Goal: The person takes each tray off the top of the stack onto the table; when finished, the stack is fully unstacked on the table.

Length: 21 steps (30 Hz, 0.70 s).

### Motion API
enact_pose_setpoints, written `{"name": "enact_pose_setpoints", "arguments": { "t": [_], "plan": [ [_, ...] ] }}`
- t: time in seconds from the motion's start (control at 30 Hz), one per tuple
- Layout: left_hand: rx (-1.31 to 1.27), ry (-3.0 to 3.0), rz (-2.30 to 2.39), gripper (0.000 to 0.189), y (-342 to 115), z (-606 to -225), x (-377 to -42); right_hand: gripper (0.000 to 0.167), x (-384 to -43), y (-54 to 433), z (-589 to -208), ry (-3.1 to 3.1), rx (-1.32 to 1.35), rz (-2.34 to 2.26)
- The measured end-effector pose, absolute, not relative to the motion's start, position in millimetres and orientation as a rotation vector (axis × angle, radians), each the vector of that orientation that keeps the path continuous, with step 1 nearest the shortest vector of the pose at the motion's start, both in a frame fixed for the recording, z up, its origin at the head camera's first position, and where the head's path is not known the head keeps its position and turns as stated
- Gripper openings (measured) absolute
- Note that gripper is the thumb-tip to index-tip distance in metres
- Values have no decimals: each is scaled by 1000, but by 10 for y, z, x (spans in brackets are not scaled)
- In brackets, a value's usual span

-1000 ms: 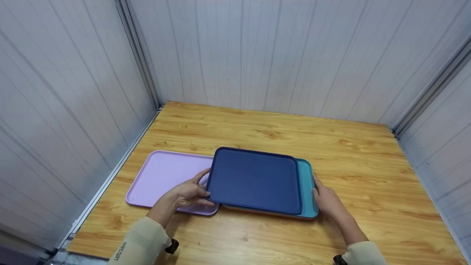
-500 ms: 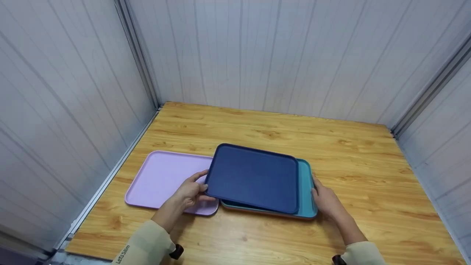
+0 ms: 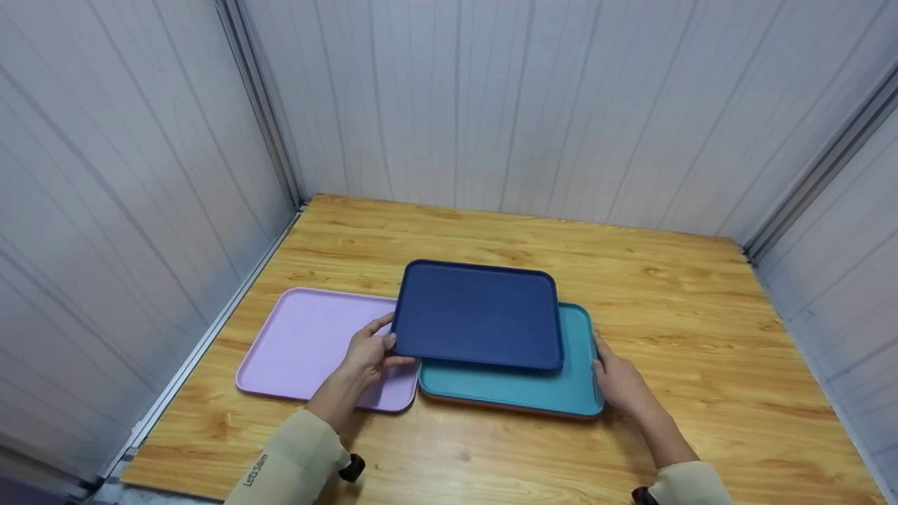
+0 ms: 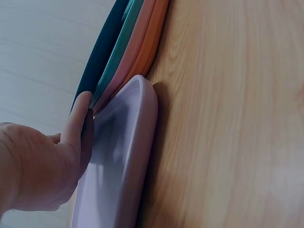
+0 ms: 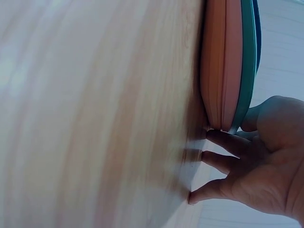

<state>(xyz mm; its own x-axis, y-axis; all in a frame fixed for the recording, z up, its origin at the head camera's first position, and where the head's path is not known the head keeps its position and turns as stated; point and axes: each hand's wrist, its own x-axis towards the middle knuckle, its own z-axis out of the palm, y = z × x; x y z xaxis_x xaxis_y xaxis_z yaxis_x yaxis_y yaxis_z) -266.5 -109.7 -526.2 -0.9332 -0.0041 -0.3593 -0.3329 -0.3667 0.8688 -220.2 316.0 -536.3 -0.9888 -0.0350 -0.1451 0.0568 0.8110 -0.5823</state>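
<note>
A navy tray (image 3: 477,315) is held at its left edge by my left hand (image 3: 367,354). It hangs over the back part of a teal tray (image 3: 512,389). The teal tray tops a stack; the left wrist view shows a pink tray (image 4: 133,52) and an orange layer (image 4: 151,47) below it. At the stack's right end, my right hand (image 3: 619,379) touches the side with spread, fairly straight fingers. In the right wrist view its fingertips (image 5: 192,197) reach the tabletop and its thumb lies by the teal rim. A lilac tray (image 3: 309,344) lies flat at left, under my left hand.
The wood-grain table (image 3: 533,463) carries all the trays. Pale panelled walls (image 3: 449,105) stand behind it and at both sides. The lilac tray's right end lies close against the stack's left end.
The navy tray has risen and moved away from me and slightly left, with my left hand on its edge. More of the teal tray shows. My right hand has stayed put.
</note>
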Motion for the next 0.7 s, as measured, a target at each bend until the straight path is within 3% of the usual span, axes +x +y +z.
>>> {"name": "enact_pose_setpoints", "arguments": {
  "t": [0.7],
  "plan": [
    [-535, 1600, 2455, 53, -898, -5248, -3096, 58, -2189, 3182, -5352, 2851, 17, -907]
  ]
}}
